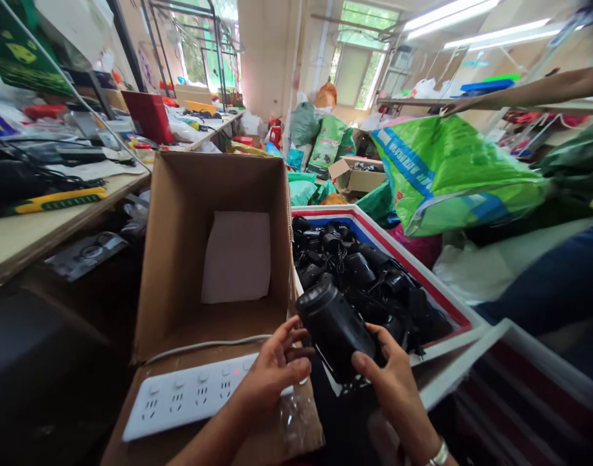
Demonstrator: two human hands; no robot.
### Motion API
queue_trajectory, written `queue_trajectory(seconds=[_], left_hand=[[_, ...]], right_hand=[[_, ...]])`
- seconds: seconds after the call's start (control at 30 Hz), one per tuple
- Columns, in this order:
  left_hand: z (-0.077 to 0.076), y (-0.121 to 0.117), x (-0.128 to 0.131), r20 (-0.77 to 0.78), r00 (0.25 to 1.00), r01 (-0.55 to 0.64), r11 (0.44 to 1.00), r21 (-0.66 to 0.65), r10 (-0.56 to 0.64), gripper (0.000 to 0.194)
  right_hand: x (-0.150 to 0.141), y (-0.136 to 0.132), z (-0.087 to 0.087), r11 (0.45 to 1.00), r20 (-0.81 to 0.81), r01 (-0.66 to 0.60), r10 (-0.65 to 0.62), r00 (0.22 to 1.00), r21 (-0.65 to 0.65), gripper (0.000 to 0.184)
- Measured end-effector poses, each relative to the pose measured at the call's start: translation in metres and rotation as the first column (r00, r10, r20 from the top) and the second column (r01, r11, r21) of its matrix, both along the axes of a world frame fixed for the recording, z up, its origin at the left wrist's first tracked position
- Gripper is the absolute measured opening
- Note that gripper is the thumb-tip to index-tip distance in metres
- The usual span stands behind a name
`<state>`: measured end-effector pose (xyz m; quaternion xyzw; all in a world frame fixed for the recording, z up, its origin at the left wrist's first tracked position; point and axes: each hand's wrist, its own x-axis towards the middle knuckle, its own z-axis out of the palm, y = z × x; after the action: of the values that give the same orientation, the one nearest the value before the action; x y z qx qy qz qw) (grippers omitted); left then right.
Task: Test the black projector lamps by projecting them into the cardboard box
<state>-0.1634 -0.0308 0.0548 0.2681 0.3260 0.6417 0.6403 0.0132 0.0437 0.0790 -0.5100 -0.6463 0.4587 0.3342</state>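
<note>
My right hand (391, 375) is wrapped round the lower end of a black cylindrical device (333, 323), tilted with its round end up and left. My left hand (277, 369) is beside it, fingers curled and pinching something small and dark at the device's side, perhaps its cord. Both hands hover over the gap between an open cardboard box (180, 259) and a red, white and blue bin (423, 272).
The bin holds several more black devices (364, 272) with tangled cords. A white sheet (237, 255) lies inside the box. A white power strip (190, 395) lies on the box's front flap. A cluttered workbench (34, 226) runs along the left; green sacks (452, 175) pile up on the right.
</note>
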Motion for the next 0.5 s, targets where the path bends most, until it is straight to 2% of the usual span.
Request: queue_trajectory(seconds=[0.07,0.1,0.2,0.3,0.37,0.43,0.5], left_hand=[[0.003,0.000,0.010,0.039,0.999,0.022,0.998,-0.050,-0.020,0.069],[0.005,0.000,0.014,0.029,1.000,-0.003,0.997,-0.077,0.005,0.066],[0.012,0.001,0.019,-0.120,0.989,-0.108,0.982,-0.153,0.090,0.054],[0.015,0.003,0.014,-0.239,0.969,-0.110,0.976,-0.186,0.064,0.048],[0.018,0.003,0.011,-0.301,0.953,-0.101,0.974,-0.205,0.035,0.048],[0.022,0.005,0.011,-0.369,0.930,-0.087,0.971,-0.221,0.000,0.046],[0.024,0.007,0.012,-0.395,0.918,-0.069,0.973,-0.219,-0.024,0.042]], right_hand=[[-0.005,-0.002,0.000,0.996,-0.089,-0.047,0.040,0.995,-0.078,0.065],[-0.007,-0.003,-0.001,0.991,-0.113,-0.085,0.073,0.991,-0.103,0.059],[-0.009,-0.007,-0.008,0.972,-0.158,-0.182,0.158,0.975,-0.148,0.039],[-0.005,-0.002,-0.011,0.970,-0.136,-0.205,0.188,0.973,-0.128,0.040],[-0.003,0.004,-0.007,0.978,-0.162,-0.204,0.193,0.968,-0.049,0.054],[-0.003,0.012,0.001,0.968,-0.239,-0.253,0.247,0.939,0.009,0.087],[-0.005,0.017,0.007,0.945,-0.292,-0.327,0.308,0.906,-0.019,0.105]])
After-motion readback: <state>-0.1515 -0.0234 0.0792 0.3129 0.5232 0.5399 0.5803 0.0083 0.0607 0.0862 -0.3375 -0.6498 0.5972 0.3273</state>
